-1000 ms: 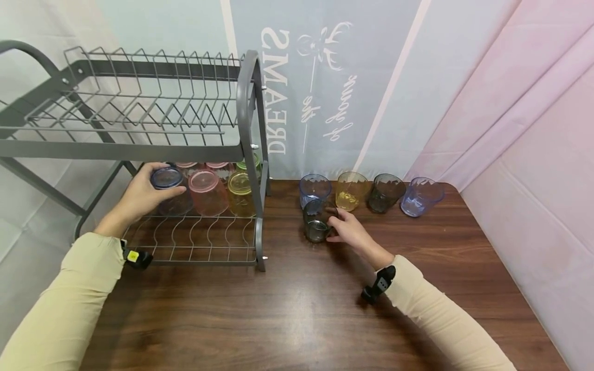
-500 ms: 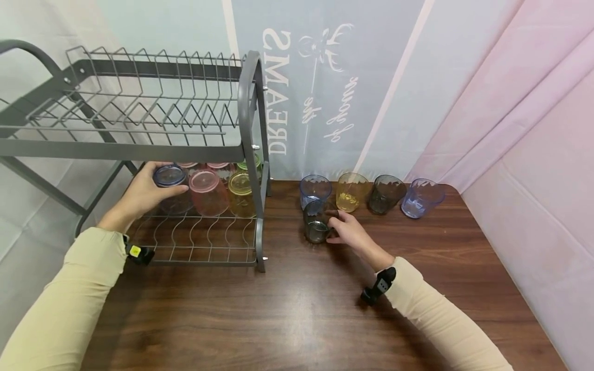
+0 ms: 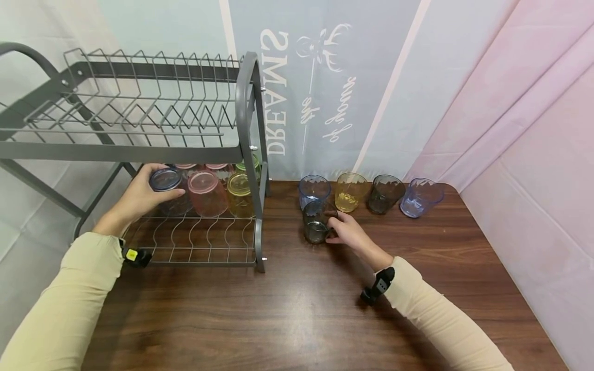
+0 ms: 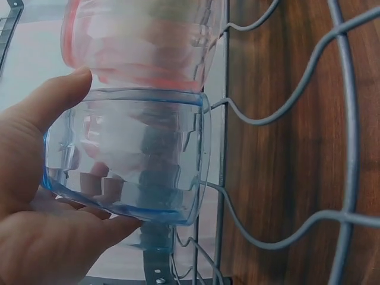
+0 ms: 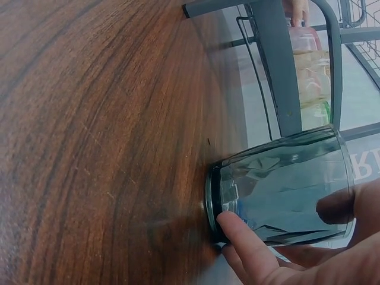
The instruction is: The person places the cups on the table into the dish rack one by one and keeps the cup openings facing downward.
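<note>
My left hand [image 3: 139, 198] holds a clear blue glass [image 4: 124, 157], upside down on the lower tier of the dish rack [image 3: 190, 152]. In the left wrist view the thumb lies along one side and fingers reach behind it. A pink glass [image 3: 206, 196] and a yellow glass [image 3: 241, 196] stand inverted beside it, with pink and green ones behind. My right hand [image 3: 350, 232] grips a smoky grey glass [image 5: 279, 184], which stands upright on the wooden table [image 3: 297, 314]. A blue glass [image 3: 314, 186] is right behind the grey one.
Along the table's back edge, a yellow glass [image 3: 351, 193], another dark grey glass [image 3: 386, 195] and a light blue glass [image 3: 419, 198] stand in a row. The upper wire tier [image 3: 153, 103] overhangs my left hand. A printed cloth [image 3: 352, 67] hangs behind.
Almost nothing differs. Both hands stay on their glasses, with only a slight overall shift of the view.
</note>
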`<state>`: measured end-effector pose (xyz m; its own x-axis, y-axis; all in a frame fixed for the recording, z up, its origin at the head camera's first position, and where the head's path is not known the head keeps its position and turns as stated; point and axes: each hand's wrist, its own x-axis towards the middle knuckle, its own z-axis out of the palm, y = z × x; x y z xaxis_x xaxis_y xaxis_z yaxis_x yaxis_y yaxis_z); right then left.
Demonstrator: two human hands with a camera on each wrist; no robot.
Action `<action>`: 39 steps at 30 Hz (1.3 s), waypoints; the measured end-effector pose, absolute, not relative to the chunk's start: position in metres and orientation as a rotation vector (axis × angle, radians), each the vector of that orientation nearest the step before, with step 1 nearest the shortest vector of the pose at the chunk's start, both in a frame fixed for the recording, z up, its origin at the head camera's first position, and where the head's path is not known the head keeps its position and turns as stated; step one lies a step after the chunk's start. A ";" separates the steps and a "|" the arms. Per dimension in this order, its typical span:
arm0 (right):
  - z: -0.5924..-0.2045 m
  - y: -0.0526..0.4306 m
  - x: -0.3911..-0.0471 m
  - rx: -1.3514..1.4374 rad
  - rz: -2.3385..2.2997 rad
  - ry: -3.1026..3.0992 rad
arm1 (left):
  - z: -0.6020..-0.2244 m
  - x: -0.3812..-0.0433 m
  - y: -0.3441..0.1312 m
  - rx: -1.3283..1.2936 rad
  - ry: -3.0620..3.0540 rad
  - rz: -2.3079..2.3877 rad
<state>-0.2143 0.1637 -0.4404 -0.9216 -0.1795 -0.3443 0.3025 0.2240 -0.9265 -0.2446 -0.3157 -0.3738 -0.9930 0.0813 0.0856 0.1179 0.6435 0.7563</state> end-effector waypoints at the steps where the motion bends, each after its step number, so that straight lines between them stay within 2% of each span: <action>1: -0.440 0.164 -0.214 0.112 -1.743 2.125 | -0.374 -0.244 -0.316 -0.170 -2.809 -1.297; 30: -0.438 0.163 -0.213 0.134 -1.773 2.101 | -0.374 -0.242 -0.320 -0.146 -2.831 -1.280; 39: -0.439 0.164 -0.211 0.148 -1.807 2.091 | -0.363 -0.230 -0.321 -0.111 -2.698 -1.334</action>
<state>-0.2110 0.1644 -0.4394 -0.9254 -0.1605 -0.3433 0.3163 0.1716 -0.9330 -0.2304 -0.3206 -0.3627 -0.9889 0.0085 0.1484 0.1230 0.6069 0.7852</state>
